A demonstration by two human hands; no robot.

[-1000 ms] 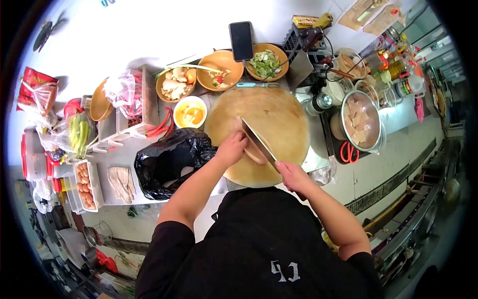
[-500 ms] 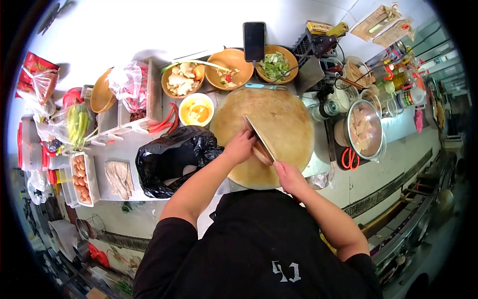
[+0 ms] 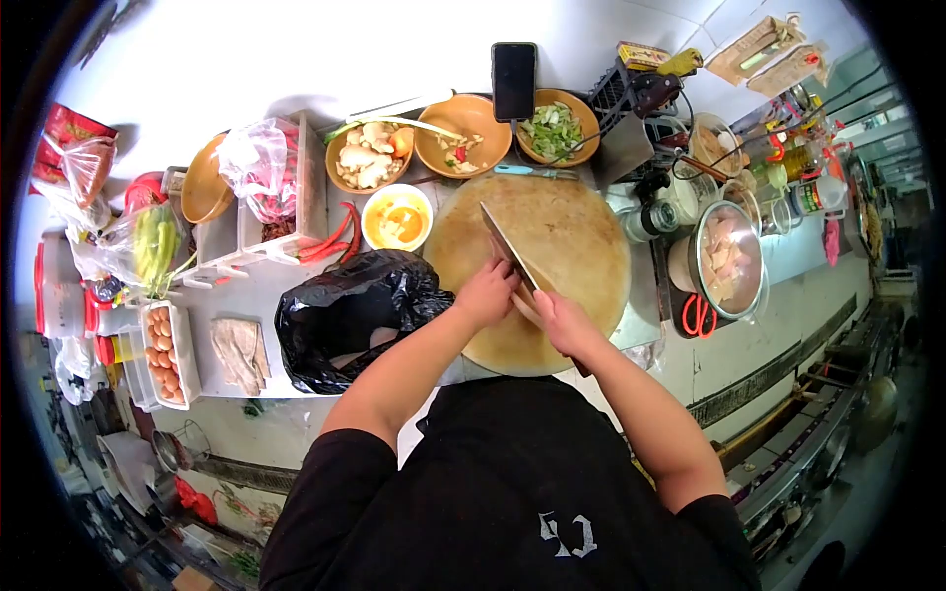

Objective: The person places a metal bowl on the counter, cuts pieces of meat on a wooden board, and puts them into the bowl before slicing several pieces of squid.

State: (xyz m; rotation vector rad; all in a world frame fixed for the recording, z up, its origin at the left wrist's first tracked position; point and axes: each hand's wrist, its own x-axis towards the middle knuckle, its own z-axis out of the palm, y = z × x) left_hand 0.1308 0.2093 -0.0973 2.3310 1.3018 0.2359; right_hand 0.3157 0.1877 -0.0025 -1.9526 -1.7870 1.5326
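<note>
Right hand [image 3: 564, 320] clasps cleaver [image 3: 507, 246] over round board [image 3: 576, 231] on crowded counter [image 3: 236, 295]; left hand [image 3: 488, 293] curled, hold unclear

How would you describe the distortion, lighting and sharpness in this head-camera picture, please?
Head view: strong fisheye, black corners, straight lines bowed; head view: the white wall is blown out; head view: the chopping board and cleaver at centre are sharp and evenly lit, with no motion blur on the right hand; head view: rim items like the egg tray look squeezed and softer.
</note>
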